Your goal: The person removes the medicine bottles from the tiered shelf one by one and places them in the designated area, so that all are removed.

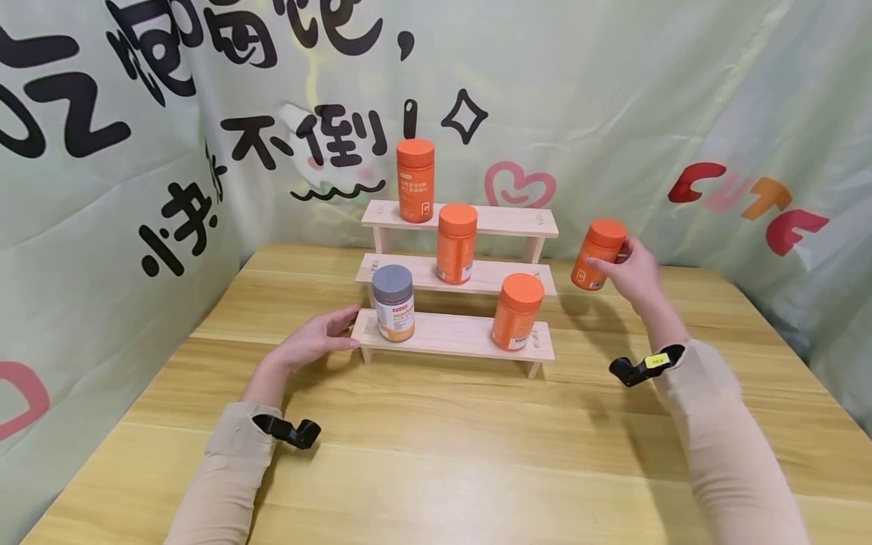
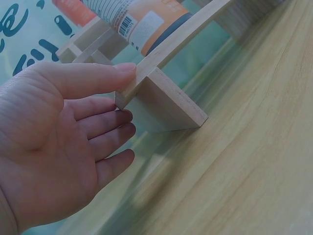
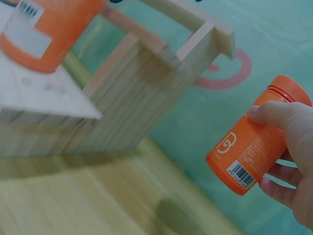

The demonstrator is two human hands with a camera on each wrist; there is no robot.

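A three-step wooden shelf [image 1: 450,333] stands on the table. My left hand [image 1: 315,341] is at the left end of its lowest board; in the left wrist view the thumb lies on the board's end [image 2: 141,78] and the index finger touches beneath, the other fingers [image 2: 115,134] extended. To the right of the shelf, my right hand [image 1: 635,274] grips an orange bottle [image 1: 596,257], tilted and held above the table. The right wrist view shows the thumb across this bottle [image 3: 249,142] below its lid, fingers behind it.
An orange bottle [image 1: 415,183] stands on the top board and another [image 1: 456,246] on the middle one. The lowest board holds a grey-lidded bottle [image 1: 395,306] at left and an orange bottle [image 1: 516,314] at right. A printed curtain [image 1: 613,113] hangs behind the wooden table [image 1: 436,454].
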